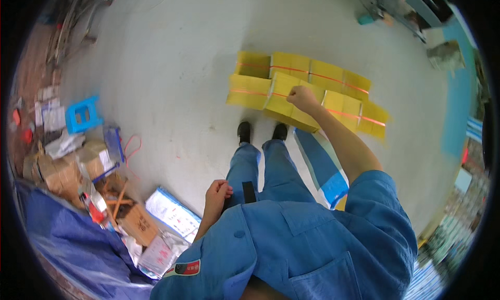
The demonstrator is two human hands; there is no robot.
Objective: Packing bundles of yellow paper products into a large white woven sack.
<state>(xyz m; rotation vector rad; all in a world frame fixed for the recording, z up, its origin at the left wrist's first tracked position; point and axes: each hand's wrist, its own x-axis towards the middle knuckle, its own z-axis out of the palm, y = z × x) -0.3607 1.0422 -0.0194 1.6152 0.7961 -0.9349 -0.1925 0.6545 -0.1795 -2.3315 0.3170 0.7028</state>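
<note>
My right arm reaches forward, and my right hand [303, 98] is closed in a fist on the orange strap [277, 95] of a yellow bundle [284, 108]. This bundle looks closer to me than its neighbours and sits at a slant in front of my shoes. More yellow bundles [328, 73] of flat-edged sheets, also strapped in orange, stand in two rows around it. Down by my left thigh is my left hand [217, 196], its fingers curled in and nothing visible in them.
A long blue-and-white package [319, 162] lies beside my right leg. To the left are a blue plastic stool [83, 115], cardboard boxes [67, 172], a white board [172, 211] and a dark blue tarp [78, 237]. Wheeled equipment [401, 13] stands at the far right.
</note>
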